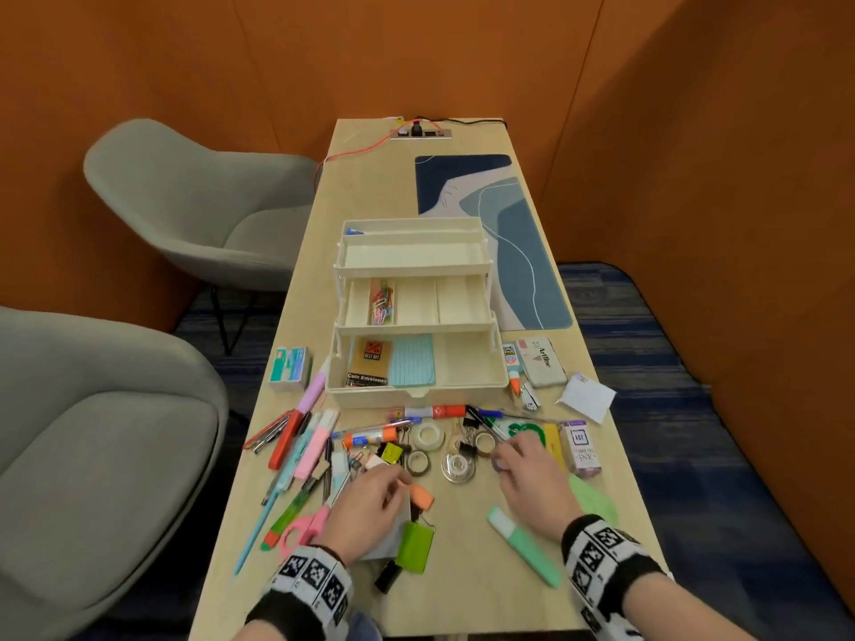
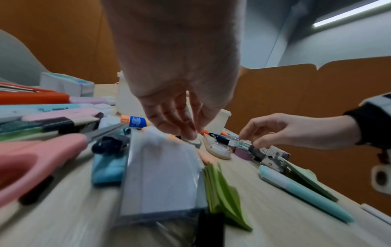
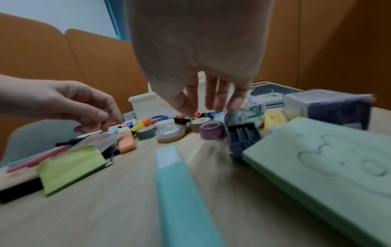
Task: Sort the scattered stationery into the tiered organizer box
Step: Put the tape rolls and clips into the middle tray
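Observation:
The cream tiered organizer box [image 1: 416,394] stands open mid-table. Its middle tier holds paper clips [image 1: 381,302]; its bottom tier holds coin envelopes [image 1: 368,365] and blue cards [image 1: 412,360]. Pens, tapes, clips and glue lie scattered in front of it. My left hand [image 1: 398,485] hovers with loosely curled fingers over an orange eraser [image 1: 422,497] and a clear packet [image 2: 162,175], holding nothing. My right hand [image 1: 502,460] reaches down with straight fingers [image 3: 211,107] beside a purple tape roll [image 3: 212,132] and a dark stapler-like tool [image 3: 243,138].
Green sticky notes [image 1: 412,545], a mint highlighter [image 1: 525,545] and pink scissors [image 1: 300,529] lie near the front edge. An ink box [image 1: 580,448] and stamp pad [image 1: 541,360] sit at the right. A blue desk mat [image 1: 509,233] is behind; grey chairs [image 1: 92,432] stand left.

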`<action>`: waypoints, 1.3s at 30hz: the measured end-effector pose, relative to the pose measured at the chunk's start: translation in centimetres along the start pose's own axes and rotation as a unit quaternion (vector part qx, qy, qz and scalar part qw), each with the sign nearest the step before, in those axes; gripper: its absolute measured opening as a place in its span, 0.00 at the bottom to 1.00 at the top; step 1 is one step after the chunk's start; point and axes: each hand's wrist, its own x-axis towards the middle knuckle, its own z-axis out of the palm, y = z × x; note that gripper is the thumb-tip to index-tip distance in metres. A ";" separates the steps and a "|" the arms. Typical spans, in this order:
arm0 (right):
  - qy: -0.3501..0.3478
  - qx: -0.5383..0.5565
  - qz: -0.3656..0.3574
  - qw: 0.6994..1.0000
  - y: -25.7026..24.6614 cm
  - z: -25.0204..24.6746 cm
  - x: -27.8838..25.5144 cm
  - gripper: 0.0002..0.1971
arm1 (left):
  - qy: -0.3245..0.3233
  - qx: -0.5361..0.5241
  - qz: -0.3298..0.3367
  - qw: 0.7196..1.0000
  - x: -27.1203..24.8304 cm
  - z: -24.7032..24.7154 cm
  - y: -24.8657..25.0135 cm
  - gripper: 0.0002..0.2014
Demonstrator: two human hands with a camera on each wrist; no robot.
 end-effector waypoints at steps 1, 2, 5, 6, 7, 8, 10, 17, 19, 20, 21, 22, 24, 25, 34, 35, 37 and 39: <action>0.002 -0.035 0.006 0.999 -0.3 0.5 0.0 0.11 | 0.005 -0.003 -0.009 1.000 -0.2 0.2 0.0 0.07; 0.000 -0.064 0.022 0.998 -0.7 0.9 0.1 0.15 | 0.009 -0.005 -0.014 1.000 -0.3 0.2 0.0 0.07; -0.035 -0.113 0.041 0.992 -2.2 1.7 0.4 0.20 | 0.014 -0.003 -0.018 1.000 -0.2 0.1 0.6 0.07; -0.039 -0.126 0.040 0.990 -2.7 1.7 0.4 0.20 | 0.014 -0.001 -0.017 1.000 -0.1 -0.1 0.8 0.07; -0.036 -0.139 0.040 0.989 -3.0 1.7 0.5 0.19 | 0.015 0.003 -0.015 1.000 0.0 -0.1 0.9 0.07; -0.028 -0.147 0.047 0.988 -3.2 1.6 0.6 0.19 | 0.017 0.007 -0.014 1.000 0.1 -0.2 1.1 0.07; -0.009 -0.145 0.057 0.988 -3.3 1.2 1.0 0.19 | 0.020 0.004 -0.016 1.000 0.2 -0.3 1.3 0.08; -0.088 -0.152 -0.055 0.983 -3.3 1.2 4.9 0.31 | -0.007 -0.015 -0.038 0.999 -0.3 0.4 0.7 0.09; -0.081 -0.174 -0.062 0.979 -3.4 1.4 5.6 0.27 | -0.009 -0.011 -0.038 0.999 -0.6 0.1 0.9 0.09; -0.069 -0.178 -0.066 0.979 -3.5 1.6 5.8 0.24 | -0.008 -0.007 -0.039 0.999 -0.7 -0.2 1.0 0.08; -0.060 -0.181 -0.070 0.979 -3.6 1.7 5.9 0.22 | -0.002 -0.002 -0.039 0.999 -0.8 -0.3 1.0 0.08; -0.055 -0.181 -0.073 0.979 -3.7 1.8 5.9 0.21 | 0.003 0.005 -0.040 0.999 -1.0 -0.5 0.8 0.08; -0.048 -0.177 -0.079 0.980 -3.7 2.1 5.9 0.20 | 0.007 0.001 -0.044 0.999 -1.2 -0.9 0.5 0.07; -0.046 -0.177 -0.081 0.980 -3.7 2.2 5.9 0.20 | 0.009 -0.005 -0.046 0.999 -1.2 -1.0 0.3 0.07; -0.008 -0.030 -0.052 0.998 -3.0 1.3 6.1 0.09 | 0.026 -0.028 -0.068 0.997 -1.0 -2.3 -0.3 0.07; 0.006 0.013 -0.033 0.999 -2.9 1.1 6.1 0.06 | 0.027 -0.033 -0.071 0.997 -0.9 -2.4 -0.3 0.07; 0.034 0.096 -0.017 0.995 -3.5 0.1 6.1 0.03 | 0.032 -0.045 -0.077 0.995 -0.7 -2.5 -0.5 0.07; 0.048 0.171 -0.031 0.984 -5.7 -1.8 6.8 0.04 | 0.039 -0.049 -0.088 0.994 -0.5 -2.6 -0.9 0.07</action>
